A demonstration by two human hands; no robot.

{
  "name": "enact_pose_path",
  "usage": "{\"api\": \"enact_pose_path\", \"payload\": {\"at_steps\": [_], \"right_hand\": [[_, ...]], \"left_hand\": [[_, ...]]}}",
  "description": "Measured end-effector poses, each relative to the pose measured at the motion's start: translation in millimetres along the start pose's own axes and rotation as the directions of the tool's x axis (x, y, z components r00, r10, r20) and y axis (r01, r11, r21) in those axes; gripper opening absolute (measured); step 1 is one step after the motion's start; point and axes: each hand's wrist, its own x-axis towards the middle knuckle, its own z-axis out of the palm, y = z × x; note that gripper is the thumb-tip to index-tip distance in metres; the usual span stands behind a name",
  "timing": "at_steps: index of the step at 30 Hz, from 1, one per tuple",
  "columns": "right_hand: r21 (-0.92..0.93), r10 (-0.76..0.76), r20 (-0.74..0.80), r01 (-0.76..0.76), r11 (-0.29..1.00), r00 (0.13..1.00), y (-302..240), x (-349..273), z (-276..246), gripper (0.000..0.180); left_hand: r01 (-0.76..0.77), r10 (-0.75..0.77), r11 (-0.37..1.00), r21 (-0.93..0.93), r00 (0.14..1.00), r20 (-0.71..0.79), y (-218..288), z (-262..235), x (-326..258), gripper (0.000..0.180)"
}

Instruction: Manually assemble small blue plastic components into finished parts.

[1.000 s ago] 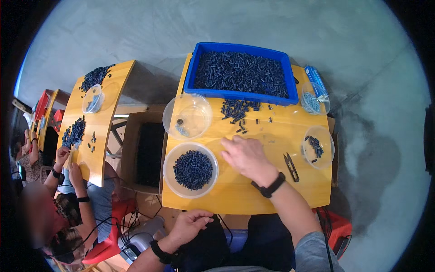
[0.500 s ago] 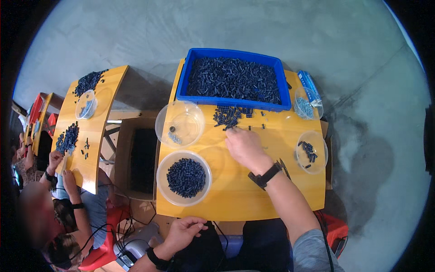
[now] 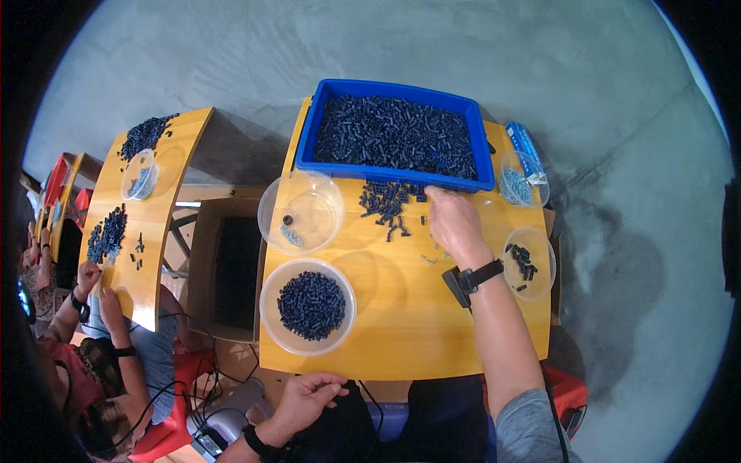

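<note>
Right hand (image 3: 455, 224) has shifted rightward (arm (image 3: 502, 332) outstretched) beside the dark pieces (image 3: 381, 199)

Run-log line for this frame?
right hand: at near edge of tray, grip unclear | left hand: beside table, fingers curled | near-left bowl: dark pieces

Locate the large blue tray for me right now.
In the head view's upper middle, the blue tray sits at the far end of the yellow table, just beyond the right hand and a loose pile of dark pieces.
</note>
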Motion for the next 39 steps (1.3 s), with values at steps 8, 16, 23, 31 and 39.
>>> {"api": "enact_pose_path", "payload": {"at_steps": [8, 16, 23, 31, 39], "right_hand": [[0.009, 0.0, 0.095, -0.001, 1.0, 0.996, -8.1, 5.7, 0.2, 0.02], [0.07, 0.003, 0.086, -0.009, 0.998, 0.996, -7.9, 8.6, 1.4, 0.013], [0.105, -0.02, 0.071, 0.012, 0.994, 0.997, -9.3, 12.6, 7.7, 0.016], [0.041, -0.078, 0.094, 0.074, 0.996, 0.993, -16.0, 7.8, 11.2, 0.016], [0.07, -0.115, 0.151, 0.105, 0.992, 0.982, -29.2, -11.0, 0.7, 0.015]], "left_hand": [[-0.01, 0.01, 1.0, -0.006, 1.0, 0.009, -2.6, -2.6, -0.6, 0.017], [0.017, -0.017, 1.0, 0.013, 1.0, 0.016, 1.6, -1.8, 1.9, 0.017], [0.009, -0.009, 1.0, 0.003, 1.0, 0.02, 0.0, -2.5, 1.7, 0.018], [0.037, -0.037, 0.999, -0.005, 0.999, 0.006, 4.1, -1.7, 1.0, 0.017], [0.033, -0.032, 0.999, -0.018, 0.999, 0.011, 2.0, -2.8, 0.9, 0.016]]}}
